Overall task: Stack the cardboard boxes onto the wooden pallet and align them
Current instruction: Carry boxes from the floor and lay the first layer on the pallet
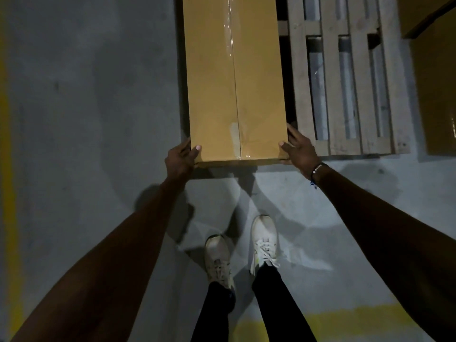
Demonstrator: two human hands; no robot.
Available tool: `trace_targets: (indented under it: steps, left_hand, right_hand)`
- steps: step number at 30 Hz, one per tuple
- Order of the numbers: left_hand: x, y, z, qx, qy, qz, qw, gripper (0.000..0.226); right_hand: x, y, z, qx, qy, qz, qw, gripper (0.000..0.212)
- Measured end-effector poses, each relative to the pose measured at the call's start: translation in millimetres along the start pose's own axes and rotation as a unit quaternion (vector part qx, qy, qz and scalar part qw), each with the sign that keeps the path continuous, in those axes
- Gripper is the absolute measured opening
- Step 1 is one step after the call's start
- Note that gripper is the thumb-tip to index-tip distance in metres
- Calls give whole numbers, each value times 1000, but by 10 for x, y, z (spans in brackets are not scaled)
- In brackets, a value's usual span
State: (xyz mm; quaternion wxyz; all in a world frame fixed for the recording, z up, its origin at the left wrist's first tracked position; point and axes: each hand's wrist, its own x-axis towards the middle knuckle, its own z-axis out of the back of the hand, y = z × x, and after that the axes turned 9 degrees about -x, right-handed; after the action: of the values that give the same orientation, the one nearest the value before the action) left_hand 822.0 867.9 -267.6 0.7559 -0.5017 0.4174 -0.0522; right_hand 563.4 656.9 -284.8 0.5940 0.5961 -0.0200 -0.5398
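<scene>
We grip the long cardboard box with our left hand and right hand clamping its near corners, steering it square; the wooden pallet lies beyond our right hand.

A grey concrete floor fills most of the frame. A yellow painted line runs down the left edge, and another yellow line crosses the bottom. At lower centre, two white laced shoes stand on the floor below black trouser legs.
</scene>
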Motion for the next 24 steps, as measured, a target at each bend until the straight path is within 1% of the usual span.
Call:
trace_targets:
  steps: [4,9,16,18,21,22,24]
  left_hand:
    - [68,-53,-9,-3,-7,16,1000,55]
    - [61,-79,-13,-4,-12,25,1000,56]
    - [68,-171,-35,29,-17,29,999,55]
    - [36,-205,-45,63,-15,11,998,55]
    - [-36,-370,-73,181,-23,-43,982,54]
    - [-71,-462,-83,198,-39,-45,978,55]
    - [-170,-680,-90,199,-63,-49,977,52]
  right_hand:
    - [25,80,-9,-12,-6,-9,1000,70]
    - [55,33,-4,-25,-16,4,1000,70]
    - [111,67,3,-50,-16,7,999,70]
    - [95,121,-2,-85,-16,10,996,70]
    - [3,277,-20,-145,-33,13,989,73]
    - [-41,346,-21,-152,-51,14,987,72]
    - [-169,514,3,-144,-80,26,986,68]
